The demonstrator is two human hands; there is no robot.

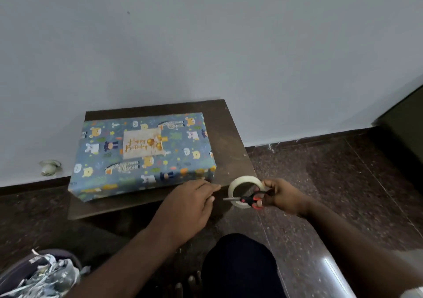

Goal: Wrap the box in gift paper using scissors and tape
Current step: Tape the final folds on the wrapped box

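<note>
Scissors and tape sat gripped in the right hand; the left hand pinched a tape strip near the box on the bench.

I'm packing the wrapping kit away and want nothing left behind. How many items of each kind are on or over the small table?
Wrapped box: 1
Tape roll: 1, in the right hand
Scissors: 1, in the same hand
Total: 3
The left hand appears to pinch the tape's free end; the strip itself is too faint to make out.
</note>
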